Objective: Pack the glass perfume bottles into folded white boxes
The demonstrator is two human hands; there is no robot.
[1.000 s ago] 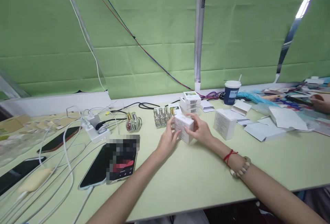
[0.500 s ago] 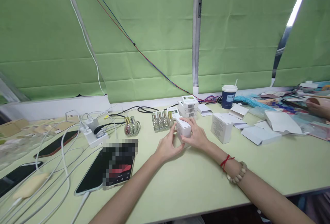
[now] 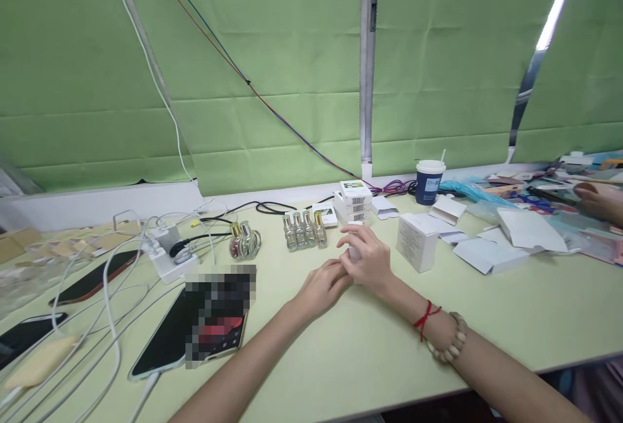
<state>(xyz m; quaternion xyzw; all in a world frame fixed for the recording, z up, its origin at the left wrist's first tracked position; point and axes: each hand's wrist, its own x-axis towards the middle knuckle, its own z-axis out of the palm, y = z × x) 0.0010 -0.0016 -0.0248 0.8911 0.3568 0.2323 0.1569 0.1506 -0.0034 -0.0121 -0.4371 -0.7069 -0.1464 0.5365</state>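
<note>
My right hand is curled over a small white box that stands on the pale green table; only a sliver of the box shows between the fingers. My left hand rests beside it with the fingers bent toward the box's near side. Just beyond stand a row of small glass bottles with gold caps and a stack of white boxes with barcodes. Another white box stands to the right.
Phones on charging cables and a white power strip fill the left side. Two round bottles stand near them. A dark blue paper cup and flat white cartons lie right. Another person's hand shows far right.
The white box, held up between both hands a second ago, has come down onto the table. My right hand now covers it and my left hand has slid lower beside it.
</note>
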